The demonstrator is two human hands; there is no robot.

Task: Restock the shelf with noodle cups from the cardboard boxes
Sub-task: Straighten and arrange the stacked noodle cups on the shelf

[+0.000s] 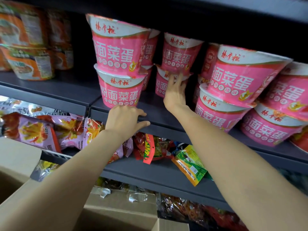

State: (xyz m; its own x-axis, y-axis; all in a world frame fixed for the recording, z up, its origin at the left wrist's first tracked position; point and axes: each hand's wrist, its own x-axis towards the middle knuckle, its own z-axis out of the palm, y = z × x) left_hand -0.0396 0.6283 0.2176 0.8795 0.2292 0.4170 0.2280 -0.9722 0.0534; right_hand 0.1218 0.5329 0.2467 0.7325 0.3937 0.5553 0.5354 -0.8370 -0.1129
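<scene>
boxes (116, 212) sit low; my right hand (175, 92) flat, pushing mid-frame pink cups (180, 52), holding none. stack may tip.

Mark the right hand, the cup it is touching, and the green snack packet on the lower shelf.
right hand (175, 95): head view, back of the hand.
upper rear pink cup (180, 55): head view, middle of its label.
green snack packet (190, 164): head view, centre of its face.

Even, bright frontal light; deep shadow under the upper shelf (216, 7). Orange noodle packs (30, 44) blur at left. Wide-angle distortion bends edges.
</scene>
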